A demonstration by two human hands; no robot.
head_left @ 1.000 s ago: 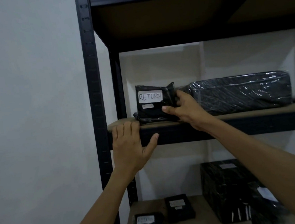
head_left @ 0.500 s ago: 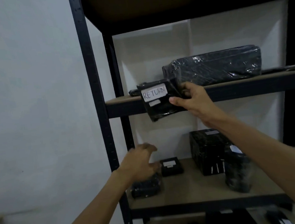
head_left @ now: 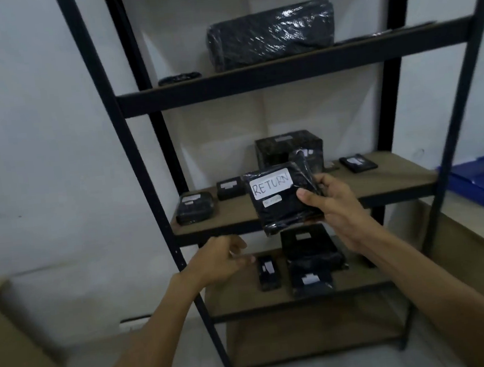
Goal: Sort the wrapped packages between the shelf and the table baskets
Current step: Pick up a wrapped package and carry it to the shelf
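My right hand (head_left: 335,204) grips a black wrapped package with a white "RETURN" label (head_left: 280,200), held off the black metal shelf (head_left: 284,74) in front of its middle board. My left hand (head_left: 221,259) hovers below and left of the package, fingers loosely curled and holding nothing. A long shiny wrapped package (head_left: 270,34) lies on the upper board. Several small black packages (head_left: 194,208) sit on the middle board, and more (head_left: 310,262) on the lower board.
A blue basket (head_left: 483,182) stands on a table at the right edge, beyond the shelf's right post. A cardboard box (head_left: 12,344) is at the lower left. White walls surround the shelf; the floor below is tiled.
My right hand has pulled the RETURN package off the upper board and lowered it to middle-board height. My left hand dropped from the shelf edge. The view has tilted down.
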